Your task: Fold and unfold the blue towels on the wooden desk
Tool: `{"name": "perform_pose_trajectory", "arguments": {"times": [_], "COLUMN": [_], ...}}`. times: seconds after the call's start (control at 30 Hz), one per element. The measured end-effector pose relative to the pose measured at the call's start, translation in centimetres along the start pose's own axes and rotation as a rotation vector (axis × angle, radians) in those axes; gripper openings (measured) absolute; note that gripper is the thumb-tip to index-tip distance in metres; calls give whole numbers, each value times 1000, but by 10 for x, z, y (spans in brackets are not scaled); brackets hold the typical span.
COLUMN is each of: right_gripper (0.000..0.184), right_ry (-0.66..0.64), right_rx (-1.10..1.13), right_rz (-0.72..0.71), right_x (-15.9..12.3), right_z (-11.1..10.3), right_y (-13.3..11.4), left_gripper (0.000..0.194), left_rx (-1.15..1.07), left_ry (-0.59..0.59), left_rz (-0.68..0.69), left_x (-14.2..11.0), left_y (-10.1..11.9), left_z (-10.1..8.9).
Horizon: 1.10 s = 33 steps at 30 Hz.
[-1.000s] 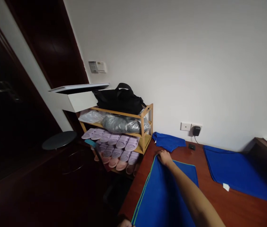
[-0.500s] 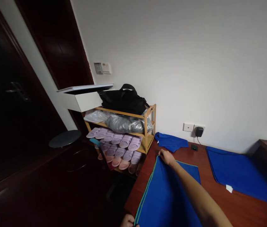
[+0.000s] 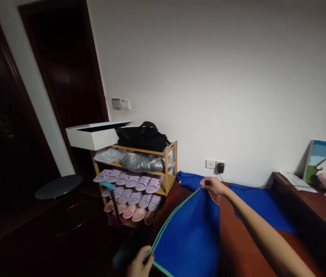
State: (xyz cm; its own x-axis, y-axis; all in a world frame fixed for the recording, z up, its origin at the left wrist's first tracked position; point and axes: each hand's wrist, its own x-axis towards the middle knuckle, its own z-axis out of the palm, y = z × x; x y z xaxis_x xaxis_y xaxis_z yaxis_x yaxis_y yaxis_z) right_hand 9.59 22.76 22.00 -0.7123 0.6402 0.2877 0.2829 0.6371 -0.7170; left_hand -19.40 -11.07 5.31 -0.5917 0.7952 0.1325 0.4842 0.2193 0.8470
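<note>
A blue cloth with green edging (image 3: 188, 234) is stretched between my two hands above the reddish-brown table. My left hand (image 3: 141, 262), low in the picture, pinches its near corner. At the far corner, my right hand (image 3: 214, 186) has the cloth between thumb and fingers. The edge between the hands shows doubled green lines, and the rest droops to the right. Just behind my right hand lies a crumpled blue cloth (image 3: 188, 181) by the wall. Another blue cloth (image 3: 263, 209) lies flat farther right, partly hidden by my right forearm.
Left of the table (image 3: 232, 246) stands a wooden rack (image 3: 168, 173) with slippers (image 3: 134, 181), plastic-wrapped items, a black bag (image 3: 142, 137) and a white box (image 3: 93, 139). A round stool (image 3: 59, 186) is farther left. A charger (image 3: 221, 167) with a cord sits in the wall socket.
Both hands have lifted the cloth upward, and its near corner now hangs in view. My view has turned right and up, showing a picture and papers at the right.
</note>
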Motion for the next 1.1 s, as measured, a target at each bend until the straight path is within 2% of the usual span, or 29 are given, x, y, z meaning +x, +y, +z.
{"name": "perform_pose_trajectory", "arguments": {"times": [0.1, 0.27, 0.37, 0.47, 0.6, 0.67, 0.87, 1.0, 1.1], "right_gripper": [39, 53, 54, 53, 53, 55, 50, 51, 54], "right_ry": [40, 98, 124, 179, 233, 255, 363, 392, 489], "right_rx": [73, 139, 180, 197, 222, 243, 307, 200, 112], "right_rz": [23, 48, 84, 123, 132, 118, 73, 51, 9], "right_x": [-31, -95, -135, -172, -211, -228, -270, -294, -308], "right_z": [-39, -95, -118, -133, -138, -136, -131, -129, -124], "right_y": [-19, -55, -76, -92, -102, -106, -119, -118, -115], "left_gripper": [56, 60, 64, 69, 73, 73, 71, 66, 62], "left_rx": [-156, -223, -242, -308, -354, -351, -342, -287, -238], "left_ry": [147, 233, 283, 274, 161, 156, 208, 191, 138], "left_rz": [28, 196, 281, 340, 368, 403, 476, 507, 514], "left_x": [6, 5, 6, 12, 17, 18, 11, -2, -15], "left_y": [34, 100, 140, 176, 209, 218, 230, 234, 235], "left_z": [-24, -66, -87, -99, -102, -98, -87, -86, -87]}}
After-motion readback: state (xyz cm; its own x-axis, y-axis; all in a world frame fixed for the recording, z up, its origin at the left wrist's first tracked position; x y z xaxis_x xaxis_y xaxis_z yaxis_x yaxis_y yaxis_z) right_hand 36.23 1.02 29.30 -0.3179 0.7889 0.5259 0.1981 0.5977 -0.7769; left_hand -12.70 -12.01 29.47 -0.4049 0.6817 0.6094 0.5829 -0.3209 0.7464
